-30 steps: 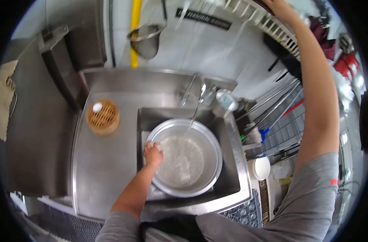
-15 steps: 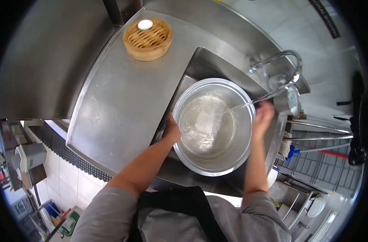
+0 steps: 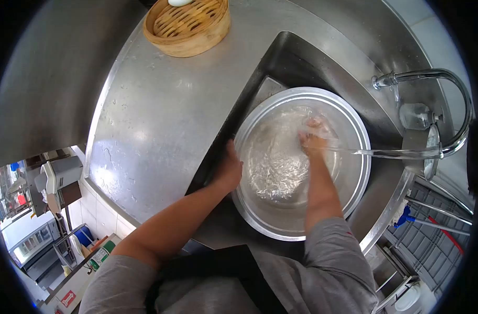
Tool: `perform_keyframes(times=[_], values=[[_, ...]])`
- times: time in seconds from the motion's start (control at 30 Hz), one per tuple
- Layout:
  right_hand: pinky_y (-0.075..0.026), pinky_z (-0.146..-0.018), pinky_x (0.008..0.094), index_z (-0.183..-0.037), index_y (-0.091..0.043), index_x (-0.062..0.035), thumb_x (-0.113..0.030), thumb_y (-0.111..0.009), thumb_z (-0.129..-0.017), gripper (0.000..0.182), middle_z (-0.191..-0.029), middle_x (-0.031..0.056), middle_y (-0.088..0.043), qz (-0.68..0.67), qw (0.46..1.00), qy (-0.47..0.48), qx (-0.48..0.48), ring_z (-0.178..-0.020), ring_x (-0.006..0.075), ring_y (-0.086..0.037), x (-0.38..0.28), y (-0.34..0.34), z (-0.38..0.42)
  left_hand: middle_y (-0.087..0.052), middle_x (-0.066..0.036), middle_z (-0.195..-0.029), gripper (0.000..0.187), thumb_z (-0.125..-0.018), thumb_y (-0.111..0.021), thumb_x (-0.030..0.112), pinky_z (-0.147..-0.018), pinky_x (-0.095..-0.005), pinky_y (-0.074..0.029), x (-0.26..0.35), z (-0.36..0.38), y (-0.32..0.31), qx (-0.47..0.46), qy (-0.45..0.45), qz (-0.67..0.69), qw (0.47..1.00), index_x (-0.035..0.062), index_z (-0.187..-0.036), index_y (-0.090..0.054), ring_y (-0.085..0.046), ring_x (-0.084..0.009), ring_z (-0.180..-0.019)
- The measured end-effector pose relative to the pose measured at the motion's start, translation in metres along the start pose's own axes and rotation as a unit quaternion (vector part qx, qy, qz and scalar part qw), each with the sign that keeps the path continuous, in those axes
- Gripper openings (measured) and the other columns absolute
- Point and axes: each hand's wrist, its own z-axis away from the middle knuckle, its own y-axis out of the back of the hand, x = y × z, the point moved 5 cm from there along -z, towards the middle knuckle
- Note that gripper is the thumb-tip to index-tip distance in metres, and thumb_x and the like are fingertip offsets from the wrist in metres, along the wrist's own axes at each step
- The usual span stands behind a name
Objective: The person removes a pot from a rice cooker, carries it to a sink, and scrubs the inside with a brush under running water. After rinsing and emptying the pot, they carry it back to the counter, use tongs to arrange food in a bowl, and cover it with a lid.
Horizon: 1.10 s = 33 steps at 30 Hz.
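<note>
A large round metal basin [image 3: 358, 112] sits in the sink, with water [image 3: 278, 175] rippling inside it. My left hand [image 3: 229, 170] holds the basin's left rim, its fingers against the outer side. Inside the basin, my right hand [image 3: 313, 140] is partly under the water, palm down, fingers loosely apart and blurred by the surface; nothing shows in it. From the curved faucet [image 3: 461, 112] a stream pours across the basin's right rim, close to my right wrist.
A round bamboo steamer [image 3: 197, 44] with a white egg-like object [image 3: 179, 2] on its lid stands on the steel counter [image 3: 160, 115]. The sink wall [image 3: 328, 57] curves behind the basin. A clear jar [image 3: 416, 116] is beside the faucet.
My right hand has moved from outside the basin's right edge into the water. My left hand stays at the left rim. The view has shifted closer to the basin.
</note>
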Motion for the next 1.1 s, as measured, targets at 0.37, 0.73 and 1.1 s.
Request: perform_keyframes(times=[0.37, 0.73, 1.1], values=[[-0.036, -0.106, 0.041, -0.135, -0.048, -0.0029, -0.035, -0.034, -0.102, 0.048, -0.136, 0.0236, -0.05, -0.291, 0.915, 0.279, -0.029, -0.127, 0.0366, -0.048, -0.122, -0.19, 0.167, -0.049, -0.032, -0.13, 0.067, -0.097, -0.047, 0.021, -0.101, -0.0448, -0.041, 0.003, 0.0, 0.006, -0.005, 0.011, 0.031, 0.999, -0.0026, -0.147, -0.009, -0.053, -0.0431, -0.118], [-0.007, -0.119, 0.0446, -0.149, -0.032, -0.0155, -0.049, -0.035, -0.099, 0.061, -0.155, 0.0129, -0.027, -0.116, 0.978, 0.135, -0.111, -0.144, 0.0335, -0.022, 0.058, -0.218, 0.188, -0.049, -0.034, -0.129, 0.063, -0.099, -0.043, 0.04, -0.101, -0.0454, -0.041, -0.043, 0.018, -0.026, -0.018, 0.062, 0.2, 0.978, -0.0068, -0.138, -0.025, -0.05, -0.0465, -0.12], [-0.048, -0.091, 0.0456, -0.132, -0.045, -0.0021, -0.024, -0.058, -0.093, 0.047, -0.119, 0.0276, -0.058, -0.285, 0.871, -0.091, 0.39, -0.11, 0.0398, -0.058, 0.21, 0.0, 0.124, -0.061, -0.027, -0.112, 0.045, -0.096, -0.055, 0.027, -0.082, -0.0416, -0.053, 0.015, 0.103, 0.032, 0.032, -0.044, 0.036, 0.998, -0.0077, -0.122, -0.044, -0.064, -0.0361, -0.102]])
